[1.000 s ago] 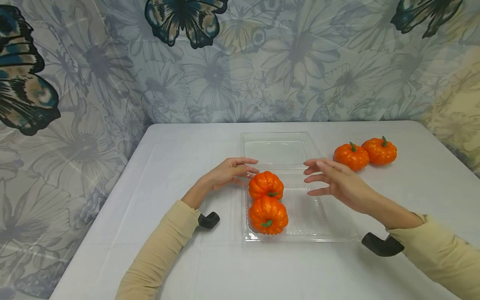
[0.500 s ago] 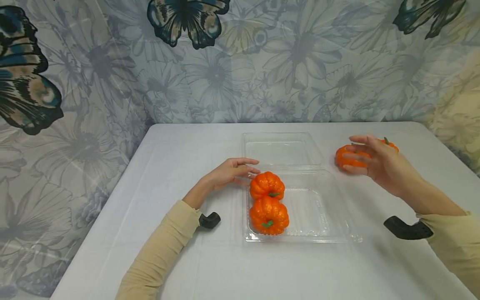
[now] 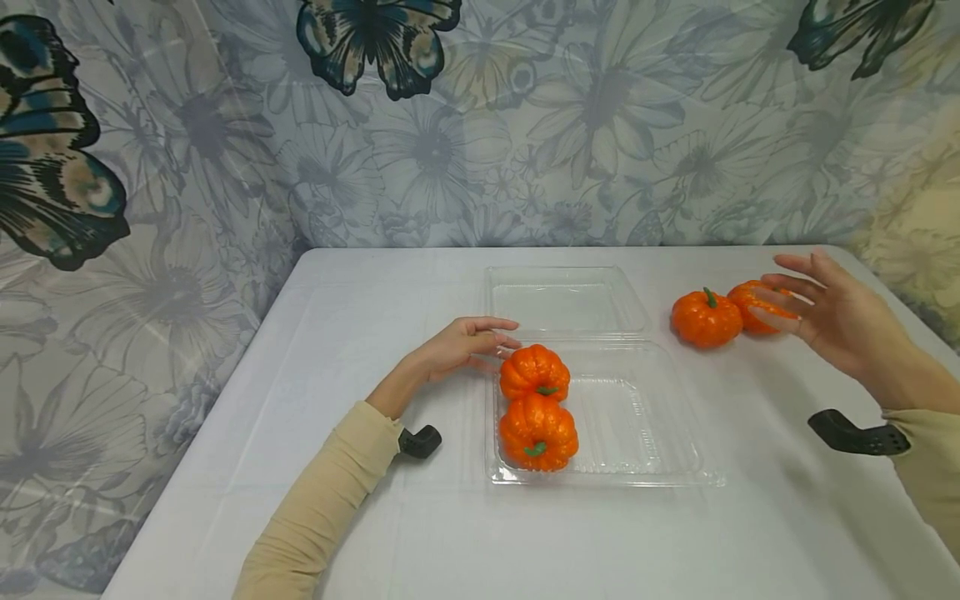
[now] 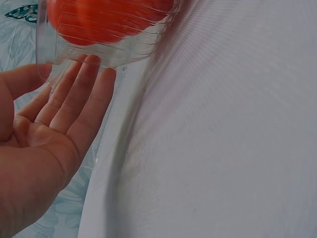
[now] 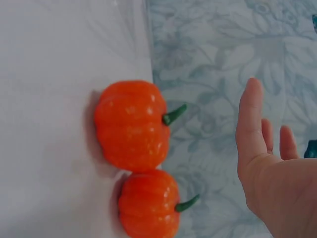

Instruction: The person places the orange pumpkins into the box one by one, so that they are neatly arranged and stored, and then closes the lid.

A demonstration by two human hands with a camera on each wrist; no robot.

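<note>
My left hand (image 3: 457,346), fingers extended, touches the left side of a clear plastic clamshell container (image 3: 622,417). In the left wrist view, the fingertips of this hand (image 4: 59,129) meet the container's wall, with the thumb by its rim. Two small orange pumpkins, a rear one (image 3: 534,372) and a front one (image 3: 537,435), sit along the container's left side. My right hand (image 3: 847,321) hovers with loosely spread fingers and holds nothing. It partly covers the right one (image 3: 742,302) of two more pumpkins on the table; the left one (image 3: 705,319) stands against it.
The container's lid (image 3: 566,304) lies folded back behind its base. A white cloth (image 3: 375,292) covers the table, and a patterned curtain (image 3: 450,167) with flowers and butterflies hangs behind it.
My right hand has moved right, from above the container past the left loose pumpkin to the right one. My left hand has stayed at the container's side.
</note>
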